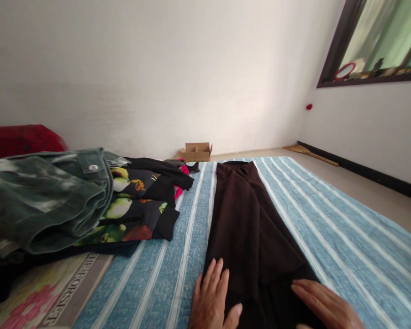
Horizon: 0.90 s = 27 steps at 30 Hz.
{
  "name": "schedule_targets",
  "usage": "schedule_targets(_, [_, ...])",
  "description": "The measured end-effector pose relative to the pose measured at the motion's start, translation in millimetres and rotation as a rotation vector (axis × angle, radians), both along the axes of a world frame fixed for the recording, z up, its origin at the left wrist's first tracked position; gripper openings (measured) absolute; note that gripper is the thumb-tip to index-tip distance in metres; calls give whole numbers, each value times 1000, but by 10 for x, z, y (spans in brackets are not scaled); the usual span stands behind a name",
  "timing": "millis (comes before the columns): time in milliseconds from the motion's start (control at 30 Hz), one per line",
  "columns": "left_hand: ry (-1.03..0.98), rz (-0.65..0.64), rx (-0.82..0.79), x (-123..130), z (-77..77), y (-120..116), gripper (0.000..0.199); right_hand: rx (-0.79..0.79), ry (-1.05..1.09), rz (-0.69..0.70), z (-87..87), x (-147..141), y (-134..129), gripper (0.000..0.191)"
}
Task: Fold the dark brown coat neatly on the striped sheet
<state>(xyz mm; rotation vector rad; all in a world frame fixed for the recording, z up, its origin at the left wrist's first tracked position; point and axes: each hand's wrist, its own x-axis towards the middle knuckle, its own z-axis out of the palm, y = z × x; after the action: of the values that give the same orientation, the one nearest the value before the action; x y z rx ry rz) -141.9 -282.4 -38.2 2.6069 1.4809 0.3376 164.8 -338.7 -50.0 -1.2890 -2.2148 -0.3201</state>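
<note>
Dark brown trousers (238, 219) lie lengthwise on a blue-and-white striped bed sheet (188, 237), their waist end toward the far edge. My left hand (212, 297) rests on the left edge of the trousers, palm down, fingers stretched out. On their right edge lies my right hand (324, 301), flat, its fingers extended and the thumb partly cut off by the frame's bottom. A crease runs down the middle of the cloth. Neither hand grips anything.
To the left is a clothes pile with a grey-green denim garment (68, 196) and a fruit-print garment (133, 212). Under it lies a printed cloth (71, 292). An open cardboard box (197, 153) stands beyond the bed. A window (380, 41) is at upper right.
</note>
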Motion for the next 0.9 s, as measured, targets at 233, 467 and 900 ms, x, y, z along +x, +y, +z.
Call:
schedule_targets(233, [-7,-82,327,-64,-130,37,56,-97,196,-138,271,35,166,32])
schedule_targets(467, [27,-123,540,-40,-47,56,52,-88,204,-135,310,-8,140,29])
schedule_targets(900, [-17,-106,427,-74,70,-11,51,-255,244,-170,119,8,30,28])
